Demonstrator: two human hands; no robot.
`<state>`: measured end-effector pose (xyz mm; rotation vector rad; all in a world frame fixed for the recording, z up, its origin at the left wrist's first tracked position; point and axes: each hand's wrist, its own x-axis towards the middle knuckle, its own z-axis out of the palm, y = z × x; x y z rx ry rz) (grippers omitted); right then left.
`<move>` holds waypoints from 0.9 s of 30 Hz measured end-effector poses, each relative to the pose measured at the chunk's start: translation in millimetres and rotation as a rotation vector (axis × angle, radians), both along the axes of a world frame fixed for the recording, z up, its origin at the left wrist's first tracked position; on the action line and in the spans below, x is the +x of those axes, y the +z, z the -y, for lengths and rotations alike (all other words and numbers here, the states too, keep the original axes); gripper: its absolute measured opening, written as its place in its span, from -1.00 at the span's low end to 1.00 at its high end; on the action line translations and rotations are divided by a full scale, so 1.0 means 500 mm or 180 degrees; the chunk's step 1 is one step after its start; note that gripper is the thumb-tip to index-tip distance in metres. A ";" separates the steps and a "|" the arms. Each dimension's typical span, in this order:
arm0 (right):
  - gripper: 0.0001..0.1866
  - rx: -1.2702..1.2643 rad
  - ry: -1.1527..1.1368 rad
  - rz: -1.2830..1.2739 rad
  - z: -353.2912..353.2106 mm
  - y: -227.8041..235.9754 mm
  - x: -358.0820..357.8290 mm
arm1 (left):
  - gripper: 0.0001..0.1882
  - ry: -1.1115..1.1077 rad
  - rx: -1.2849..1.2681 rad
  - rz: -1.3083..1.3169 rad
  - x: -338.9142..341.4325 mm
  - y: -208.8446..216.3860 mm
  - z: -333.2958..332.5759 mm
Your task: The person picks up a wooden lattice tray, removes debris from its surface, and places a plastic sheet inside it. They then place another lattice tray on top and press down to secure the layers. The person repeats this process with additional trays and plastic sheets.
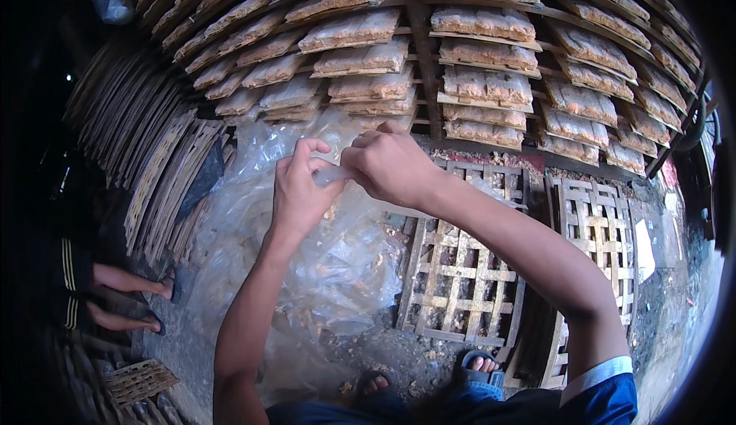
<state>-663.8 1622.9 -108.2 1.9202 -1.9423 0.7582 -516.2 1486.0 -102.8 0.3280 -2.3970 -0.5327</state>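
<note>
My left hand (297,189) is raised over a heap of crumpled clear plastic sheeting (337,264), its fingers curled and its thumb toward a piece of clear plastic (330,175). Close beside it, my right hand (391,163) is closed in a loose fist, gripping that same plastic. A thin translucent strip of it seems to trail down under my right wrist. Part of what lies inside the right fist is hidden. The heap spreads on the floor below both hands, with small orange-brown crumbs on it.
Ahead, tall racks hold pale, orange-edged slabs (483,22) on trays. Woven slatted trays (460,271) lie at my right, with another lattice tray (602,225) beyond. Many flat trays (165,172) lean at the left. Another person's legs (126,279) show at far left.
</note>
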 end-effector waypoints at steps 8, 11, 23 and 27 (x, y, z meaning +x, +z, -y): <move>-0.91 -0.0667 0.0240 0.0754 -0.025 0.014 -0.041 | -0.46 0.0226 0.0095 0.0138 -0.015 -0.021 0.030; -0.92 -0.0810 0.0423 0.0954 -0.021 0.021 -0.032 | -0.51 0.0046 0.0568 -0.0261 -0.025 -0.042 0.045; -0.87 -0.1094 0.0220 0.1317 -0.070 0.077 -0.040 | -0.48 0.0539 0.0260 -0.0082 -0.018 -0.111 0.131; -0.82 -0.1070 0.0133 0.1930 -0.089 0.088 -0.055 | -0.48 0.0514 0.0075 0.0005 -0.008 -0.120 0.159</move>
